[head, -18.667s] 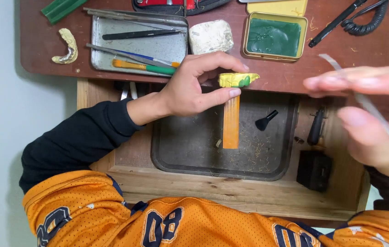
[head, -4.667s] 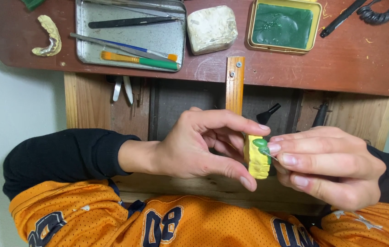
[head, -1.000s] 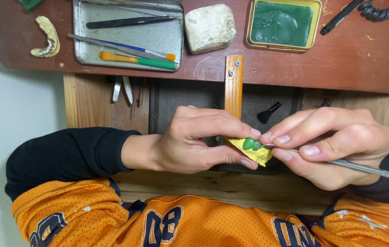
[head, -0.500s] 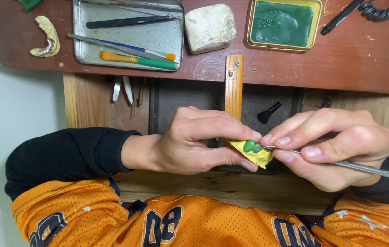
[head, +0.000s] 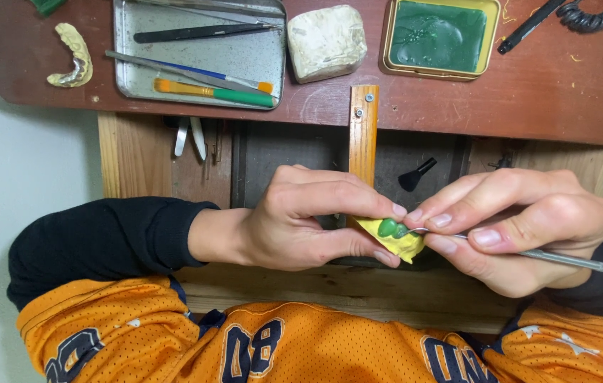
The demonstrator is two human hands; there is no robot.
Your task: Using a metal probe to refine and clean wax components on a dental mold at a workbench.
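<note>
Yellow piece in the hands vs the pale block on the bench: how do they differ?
The yellow piece is small, bright yellow with a green blob on top, pinched in the left hand; the pale block is much bigger, off-white, plain, lying free on the bench. A thin metal tool in the right hand meets the piece; nothing touches the block.

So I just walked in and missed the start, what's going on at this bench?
A person pinches a small yellow block with a green blob on it in the left hand. The right hand holds a thin metal tool, tip at the blob. Behind, a metal tray and a tin of green material sit on the red-brown bench.
</note>
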